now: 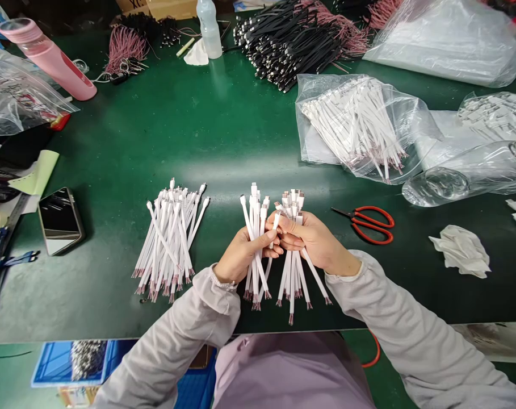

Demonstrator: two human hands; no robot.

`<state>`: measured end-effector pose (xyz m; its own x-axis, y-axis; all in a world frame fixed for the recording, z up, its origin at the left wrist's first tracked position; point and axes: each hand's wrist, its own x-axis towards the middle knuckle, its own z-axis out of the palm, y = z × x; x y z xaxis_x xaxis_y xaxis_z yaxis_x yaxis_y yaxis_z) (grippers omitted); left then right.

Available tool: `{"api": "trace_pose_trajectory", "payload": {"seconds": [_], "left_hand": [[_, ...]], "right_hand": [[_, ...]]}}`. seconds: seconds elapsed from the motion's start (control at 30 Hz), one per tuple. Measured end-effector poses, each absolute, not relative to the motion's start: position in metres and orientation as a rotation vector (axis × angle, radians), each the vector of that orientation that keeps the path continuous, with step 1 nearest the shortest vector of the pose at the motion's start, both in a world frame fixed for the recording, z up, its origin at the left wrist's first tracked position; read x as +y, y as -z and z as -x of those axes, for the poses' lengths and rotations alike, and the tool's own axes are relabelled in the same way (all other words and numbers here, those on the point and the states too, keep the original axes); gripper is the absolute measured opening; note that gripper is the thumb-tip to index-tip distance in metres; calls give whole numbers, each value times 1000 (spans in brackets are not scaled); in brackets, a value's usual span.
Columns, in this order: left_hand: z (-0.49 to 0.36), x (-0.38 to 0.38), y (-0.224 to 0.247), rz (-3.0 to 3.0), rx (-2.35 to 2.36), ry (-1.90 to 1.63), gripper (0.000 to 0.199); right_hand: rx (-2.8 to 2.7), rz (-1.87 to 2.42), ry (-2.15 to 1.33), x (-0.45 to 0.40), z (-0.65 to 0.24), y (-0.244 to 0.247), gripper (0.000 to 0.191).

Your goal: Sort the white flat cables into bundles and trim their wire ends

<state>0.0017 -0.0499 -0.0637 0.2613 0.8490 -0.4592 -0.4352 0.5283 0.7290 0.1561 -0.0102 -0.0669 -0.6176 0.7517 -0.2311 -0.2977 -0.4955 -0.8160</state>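
My left hand (247,250) is wrapped round a small bunch of white cables (256,272), connectors up and pinkish wire ends down. Beside it, my right hand (311,236) holds another bunch of white cables (292,278), one of them slanting out to the lower right. The fingers of both hands meet between the bunches, where one white connector (276,220) sticks up at the right fingertips. To the left, a loose pile of similar white cables (168,244) lies on the green table (155,130), touched by neither hand.
Red-handled scissors (372,223) and crumpled tissue (462,250) lie right. Bagged white cables (355,125) and a clear bottle (466,173) are beyond. Black cables (287,42) and a white bottle (209,31) stand behind. A phone (61,221) and pink bottle (49,59) are left.
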Motion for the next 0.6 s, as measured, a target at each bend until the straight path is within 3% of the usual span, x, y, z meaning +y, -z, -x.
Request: {"api": "trace_pose_trajectory", "payload": {"seconds": [0.6], "left_hand": [[-3,-51,64,-587,954,-952,31]], "right_hand": [[-1015,771,-2157,-11,-158,69,28]]}}
